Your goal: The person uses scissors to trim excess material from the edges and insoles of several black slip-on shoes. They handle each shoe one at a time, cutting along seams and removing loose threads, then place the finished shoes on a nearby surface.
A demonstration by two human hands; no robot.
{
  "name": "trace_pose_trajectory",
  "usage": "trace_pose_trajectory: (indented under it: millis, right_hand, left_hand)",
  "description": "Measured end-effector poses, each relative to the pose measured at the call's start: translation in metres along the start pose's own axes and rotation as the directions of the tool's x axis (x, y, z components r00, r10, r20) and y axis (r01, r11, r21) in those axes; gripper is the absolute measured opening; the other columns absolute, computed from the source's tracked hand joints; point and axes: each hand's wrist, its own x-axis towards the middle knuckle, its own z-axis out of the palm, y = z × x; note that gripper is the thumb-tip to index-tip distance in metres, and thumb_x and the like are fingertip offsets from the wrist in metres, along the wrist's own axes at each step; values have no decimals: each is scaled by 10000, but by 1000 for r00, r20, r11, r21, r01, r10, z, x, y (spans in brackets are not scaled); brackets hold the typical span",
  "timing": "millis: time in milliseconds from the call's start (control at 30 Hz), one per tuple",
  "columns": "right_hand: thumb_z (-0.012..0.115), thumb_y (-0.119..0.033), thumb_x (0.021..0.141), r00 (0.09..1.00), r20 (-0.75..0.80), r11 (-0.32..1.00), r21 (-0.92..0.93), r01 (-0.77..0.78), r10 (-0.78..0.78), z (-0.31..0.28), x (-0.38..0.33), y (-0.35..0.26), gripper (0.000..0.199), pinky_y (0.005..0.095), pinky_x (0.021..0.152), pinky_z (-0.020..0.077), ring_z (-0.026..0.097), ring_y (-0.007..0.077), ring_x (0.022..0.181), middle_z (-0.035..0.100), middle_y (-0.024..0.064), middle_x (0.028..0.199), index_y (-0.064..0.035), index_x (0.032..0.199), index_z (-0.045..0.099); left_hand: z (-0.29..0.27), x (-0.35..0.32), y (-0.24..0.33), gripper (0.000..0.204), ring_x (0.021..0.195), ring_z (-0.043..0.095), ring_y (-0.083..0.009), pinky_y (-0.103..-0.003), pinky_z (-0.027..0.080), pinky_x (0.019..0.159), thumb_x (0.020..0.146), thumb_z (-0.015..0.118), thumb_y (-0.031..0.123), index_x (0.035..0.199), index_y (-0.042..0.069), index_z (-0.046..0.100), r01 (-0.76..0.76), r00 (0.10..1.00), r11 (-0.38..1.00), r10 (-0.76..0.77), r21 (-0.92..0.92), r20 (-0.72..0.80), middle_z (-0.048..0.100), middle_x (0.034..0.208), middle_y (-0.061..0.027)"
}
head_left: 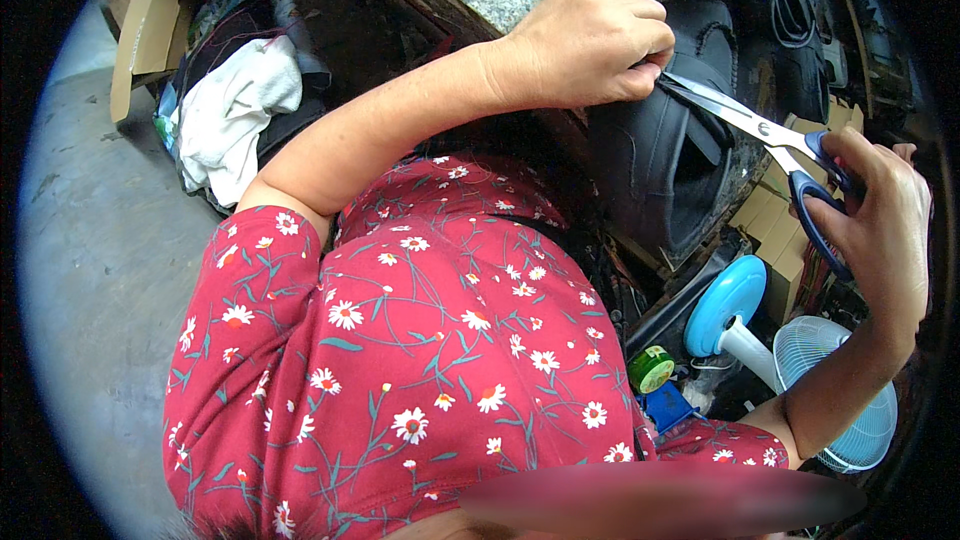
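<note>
Cutting step in hand: dark rubber piece is pinched by left hand; blue-handled scissors are gripped by right hand, blades at its edge. Steady closing of blades is called for next.

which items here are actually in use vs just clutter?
In use: left hand pinching the black piece; right hand holding blue-handled scissors, blades at its edge.

Lying about: white cloth, cardboard, small fan, green tape roll.
</note>
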Motion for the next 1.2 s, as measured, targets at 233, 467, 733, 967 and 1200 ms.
trace_pose_trajectory:
  millis: [233, 467, 733, 967, 1200]
  right_hand:
    - [856, -132, 584, 984, -134, 991, -83, 105, -116, -5, -15, -4, 388, 396, 786, 451, 628, 302, 752, 690, 114, 806, -78, 925, 678]
    - [853, -101, 559, 993, -115, 986, 164, 4, 15, 18, -42, 11, 422, 395, 732, 438, 539, 301, 753, 679, 102, 821, -54, 948, 696]
    - [836, -28, 623, 924, -98, 830, 483, -280, 369, 90, -94, 32, 437, 340, 749, 499, 581, 223, 830, 654, 90, 850, -15, 1039, 704]
    - [878, -129, 655, 900, -52, 673, 683, -284, 433, 154, -94, -2, 422, 342, 700, 469, 564, 204, 752, 668, 63, 786, -60, 1038, 716]
    - [741, -70, 799, 852, 63, 146, 976, -161, 520, 189, -102, -14, 309, 257, 757, 517, 647, 118, 788, 672, 44, 882, 40, 1074, 651]
  left_hand:
    - [10, 2, 12, 106, 854, 616, -279, -386, 520, 740, 800, 681, 139, 851, 78, 610, -20, 997, 999, 16, -42, -78, 587, 846, -71]
    - [-4, -5, 14, 109, 822, 590, -298, -398, 498, 726, 775, 682, 69, 846, 55, 600, 20, 992, 989, -39, -147, -121, 566, 835, -95]
    - [-12, -26, 41, 460, 1055, 600, -344, -445, 501, 918, 750, 777, 299, 1142, 87, 660, -77, 993, 979, 58, -189, -104, 612, 1202, -150]
    - [-2, -28, 56, 808, 1223, 572, -335, -537, 425, 1078, 686, 786, 541, 1335, 103, 587, -79, 971, 988, 106, -133, 216, 577, 1366, -137]
    - [-12, -12, 62, 725, 1298, 485, -358, -600, 370, 1097, 593, 867, 459, 1228, 244, 592, -265, 925, 957, 288, -121, 248, 543, 1301, -115]
